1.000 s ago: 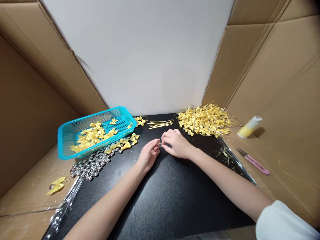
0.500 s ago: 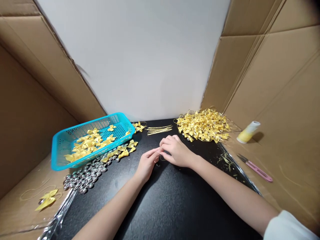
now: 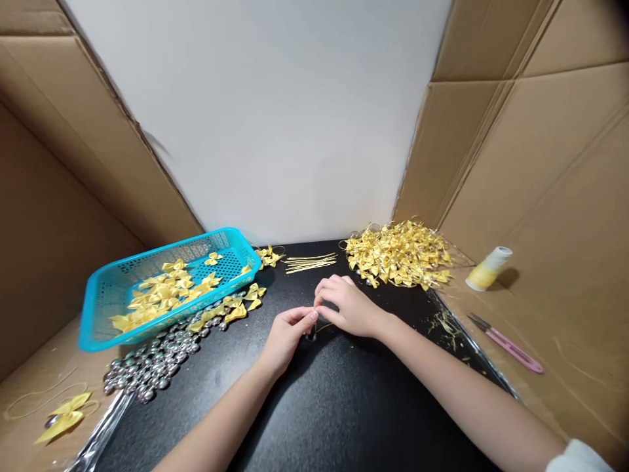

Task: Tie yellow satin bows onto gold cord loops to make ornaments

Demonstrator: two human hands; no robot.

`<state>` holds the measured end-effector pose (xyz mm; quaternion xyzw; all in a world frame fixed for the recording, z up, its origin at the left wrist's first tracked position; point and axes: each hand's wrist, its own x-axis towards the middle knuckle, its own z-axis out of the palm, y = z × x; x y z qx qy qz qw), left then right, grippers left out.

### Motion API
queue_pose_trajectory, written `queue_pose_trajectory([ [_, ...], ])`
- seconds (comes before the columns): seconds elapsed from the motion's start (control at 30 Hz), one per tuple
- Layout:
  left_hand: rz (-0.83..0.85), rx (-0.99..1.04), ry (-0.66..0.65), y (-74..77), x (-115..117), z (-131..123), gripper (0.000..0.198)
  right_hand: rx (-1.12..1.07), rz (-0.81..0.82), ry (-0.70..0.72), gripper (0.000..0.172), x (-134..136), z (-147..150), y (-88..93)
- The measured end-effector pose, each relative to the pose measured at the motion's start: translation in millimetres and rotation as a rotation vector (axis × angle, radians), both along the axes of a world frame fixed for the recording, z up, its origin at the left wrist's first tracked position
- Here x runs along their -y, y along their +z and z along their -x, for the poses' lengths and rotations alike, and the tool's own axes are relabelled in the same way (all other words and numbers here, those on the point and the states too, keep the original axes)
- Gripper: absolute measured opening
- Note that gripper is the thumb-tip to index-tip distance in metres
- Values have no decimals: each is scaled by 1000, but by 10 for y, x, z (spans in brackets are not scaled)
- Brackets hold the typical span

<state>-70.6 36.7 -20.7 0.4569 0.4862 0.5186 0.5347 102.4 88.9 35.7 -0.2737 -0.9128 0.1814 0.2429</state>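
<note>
Over the middle of the black tabletop (image 3: 344, 406), my left hand (image 3: 289, 335) and my right hand (image 3: 346, 307) meet at their fingertips. My left thumb and forefinger are pinched together, and so are the fingertips of my right hand. A thin yellow cord (image 3: 324, 326) loops out below the pinch between both hands. Just under the left fingertips hangs a small shiny silver bead (image 3: 312, 335), partly hidden. Behind the hands lie several cut yellow cords (image 3: 310, 263) in a row.
Left stands a blue basket (image 3: 88, 321) with yellow bows (image 3: 164, 292); silver beads (image 3: 152, 364) lie before it. A bow with cord (image 3: 63, 416) lies front left. Right are a heap of finished bows (image 3: 398, 255), a thread spool (image 3: 489, 269) and pink-handled snips (image 3: 508, 344).
The view has shifted slightly, so the basket and beads sit lower and further left. My hands stay pinched together; more of the cord loop shows between them.
</note>
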Motion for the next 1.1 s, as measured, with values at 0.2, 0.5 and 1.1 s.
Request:
queue_pose_trajectory([
  [0.2, 26, 17, 29, -39, -16, 0, 37, -219, 244, -40, 7, -82, -59, -100],
  [0.5, 38, -13, -35, -28, 31, 29, 38, -283, 566, -39, 7, -61, -24, -199],
  [1.1, 22, -66, -197, 47, 71, 57, 43, -328, 536, -33, 12, -48, -25, -193],
])
